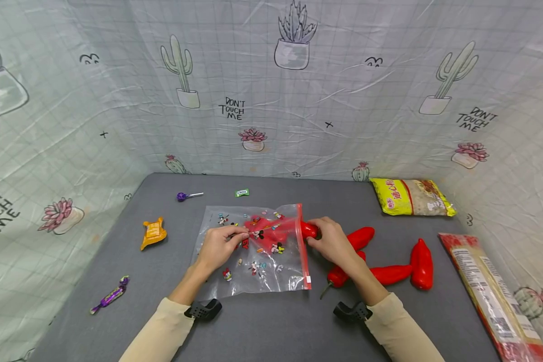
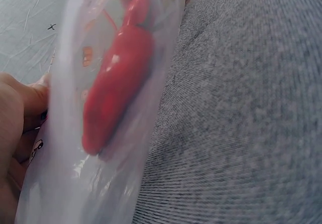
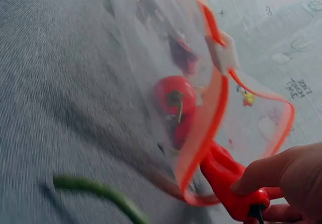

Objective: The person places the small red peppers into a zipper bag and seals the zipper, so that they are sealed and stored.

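Left grip [image 1: 220, 246]: pinching clear printed zip bag [image 1: 264, 281]. Right grip [image 1: 333, 242]: clasping red pepper [image 3: 227, 178], far end inside bag's red-edged mouth [image 1: 304, 259]. Between grips: bagged red peppers [image 1: 268, 235]. Beside right grip, on desk [image 1: 271, 327]: loose red peppers [image 1: 361, 238].

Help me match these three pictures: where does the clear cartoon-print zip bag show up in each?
Head: the zip bag sits below the middle, slightly left, pinched by the left hand.
Left wrist: the zip bag runs top to bottom through the left half.
Right wrist: the zip bag stretches from top centre past the middle, its red-edged mouth open.
Shared landmark: red peppers showing through the plastic.
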Demonstrator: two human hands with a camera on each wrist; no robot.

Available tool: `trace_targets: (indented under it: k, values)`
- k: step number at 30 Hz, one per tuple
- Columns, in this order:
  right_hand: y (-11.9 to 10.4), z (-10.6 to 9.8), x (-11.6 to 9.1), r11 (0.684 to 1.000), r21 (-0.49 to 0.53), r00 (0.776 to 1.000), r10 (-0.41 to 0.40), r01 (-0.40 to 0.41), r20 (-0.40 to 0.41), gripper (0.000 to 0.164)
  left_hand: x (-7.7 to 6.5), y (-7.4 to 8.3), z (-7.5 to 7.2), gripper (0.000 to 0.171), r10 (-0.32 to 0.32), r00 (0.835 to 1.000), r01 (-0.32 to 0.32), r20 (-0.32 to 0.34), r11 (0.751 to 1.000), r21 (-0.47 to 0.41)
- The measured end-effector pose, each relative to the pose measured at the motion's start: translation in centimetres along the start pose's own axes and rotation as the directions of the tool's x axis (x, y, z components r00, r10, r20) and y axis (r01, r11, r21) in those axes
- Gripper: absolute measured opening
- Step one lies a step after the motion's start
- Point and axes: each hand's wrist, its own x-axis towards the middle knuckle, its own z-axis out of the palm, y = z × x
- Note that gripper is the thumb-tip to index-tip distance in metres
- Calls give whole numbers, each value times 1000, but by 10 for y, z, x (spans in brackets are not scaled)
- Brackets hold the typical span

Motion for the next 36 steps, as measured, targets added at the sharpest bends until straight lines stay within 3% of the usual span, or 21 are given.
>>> trace_targets:
  k: [8,16,24,36]
  values:
    - [-11,24,10,995,66,995,-72,77,-65,30,0,-1,1,7,24,1000,-24,-12,1000,0]
    - [-14,36,15,984,163,993,-55,72,-109,27,0,-2,2,7,16,1000,-16,-5,1000,-7]
    - [-11,27,13,971,239,998,-1,15,-56,34,1,-1,0,7,-1,1000,1,6,1000,-5]
    - [5,-8,-13,988,153,997,23,-11,-76,47,1,2,-1,7,2,1000,-2,2,1000,1]
